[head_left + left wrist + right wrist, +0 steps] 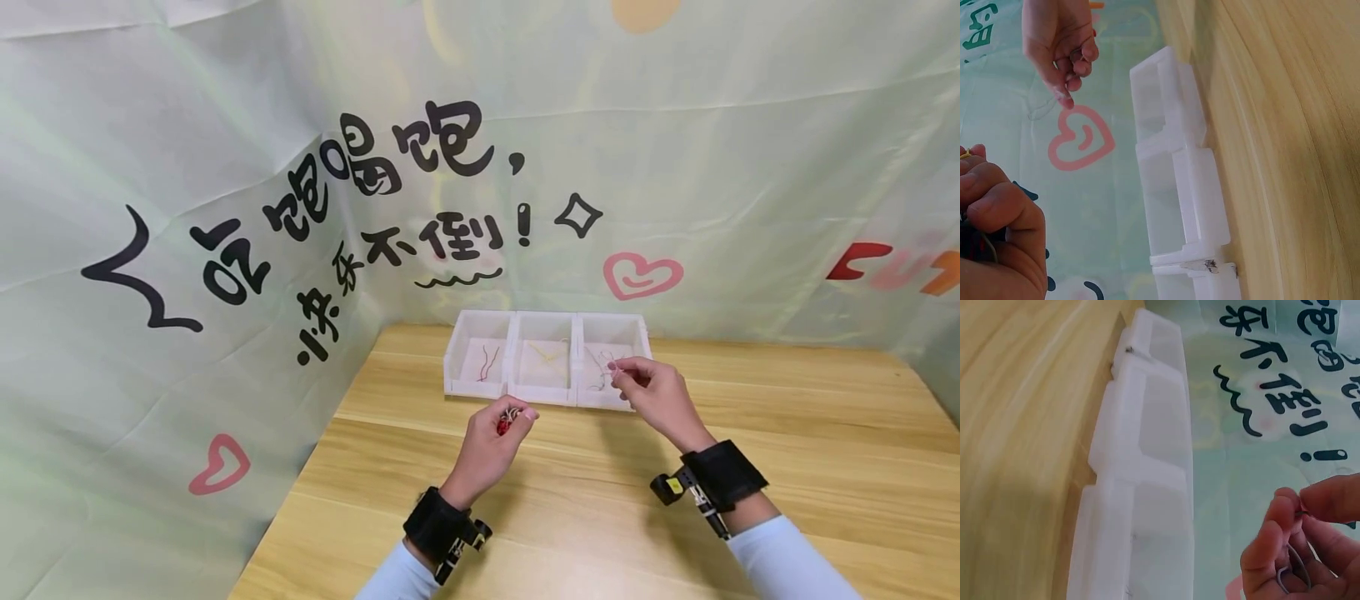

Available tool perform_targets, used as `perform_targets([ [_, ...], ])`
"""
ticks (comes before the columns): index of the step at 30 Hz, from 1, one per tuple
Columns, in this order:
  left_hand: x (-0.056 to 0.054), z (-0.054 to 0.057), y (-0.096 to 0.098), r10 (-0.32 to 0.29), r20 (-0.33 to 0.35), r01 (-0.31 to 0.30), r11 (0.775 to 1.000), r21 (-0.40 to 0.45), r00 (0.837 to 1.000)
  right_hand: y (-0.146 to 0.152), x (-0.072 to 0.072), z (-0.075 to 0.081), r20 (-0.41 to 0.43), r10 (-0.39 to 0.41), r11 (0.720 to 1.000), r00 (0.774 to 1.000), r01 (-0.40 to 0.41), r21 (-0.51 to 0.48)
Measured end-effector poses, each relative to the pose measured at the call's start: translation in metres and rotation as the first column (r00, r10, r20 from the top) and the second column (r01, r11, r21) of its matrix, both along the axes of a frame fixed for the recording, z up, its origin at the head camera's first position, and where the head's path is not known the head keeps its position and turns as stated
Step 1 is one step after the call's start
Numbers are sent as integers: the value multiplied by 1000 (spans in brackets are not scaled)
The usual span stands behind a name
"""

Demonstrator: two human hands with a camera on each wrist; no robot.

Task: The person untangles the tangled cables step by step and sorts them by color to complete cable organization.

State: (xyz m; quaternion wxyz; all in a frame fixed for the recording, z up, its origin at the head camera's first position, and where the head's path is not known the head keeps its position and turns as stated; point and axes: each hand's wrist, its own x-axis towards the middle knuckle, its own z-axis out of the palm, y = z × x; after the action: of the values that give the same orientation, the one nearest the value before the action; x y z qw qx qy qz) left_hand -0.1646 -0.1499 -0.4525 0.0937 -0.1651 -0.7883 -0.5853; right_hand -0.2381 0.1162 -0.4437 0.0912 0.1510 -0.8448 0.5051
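Note:
My left hand (489,446) grips a small bundle of thin wires (507,420), red and whitish in the head view, in front of the white bins. In the left wrist view a yellow strand (966,154) shows by its fingertips. Above the right bin (639,333), my right hand (663,402) pinches a thin grey wire (1298,562) between thumb and fingertips; part of it curves inside the palm. Two red wires (489,364) lie in the left bin (453,367), yellow wires (551,359) in the middle bin (546,395), and greyish wires (597,375) in the right one.
The three bins stand side by side at the back of the wooden table (810,467). Right behind them hangs a pale green cloth (735,208) with black writing and pink hearts, which also runs along the left side.

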Motion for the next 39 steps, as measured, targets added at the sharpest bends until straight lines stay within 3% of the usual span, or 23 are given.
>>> perform_targets([
  [10,-1,-2,-3,0,-11,0,1000,-4,1000,5,-26,3,77,-21,1000,997,20,20],
  [19,-1,-1,-5,5,-13,-5,1000,-9,1000,6,-39,1,98,-84,996,992,80,41],
  [29,-1,0,-4,3,-10,-3,1000,-14,1000,2,-46,-3,110,-173,981,979,162,105],
  [39,-1,-1,-5,0,-2,0,1000,-8,1000,-1,-43,1,93,-146,985,985,136,102],
])
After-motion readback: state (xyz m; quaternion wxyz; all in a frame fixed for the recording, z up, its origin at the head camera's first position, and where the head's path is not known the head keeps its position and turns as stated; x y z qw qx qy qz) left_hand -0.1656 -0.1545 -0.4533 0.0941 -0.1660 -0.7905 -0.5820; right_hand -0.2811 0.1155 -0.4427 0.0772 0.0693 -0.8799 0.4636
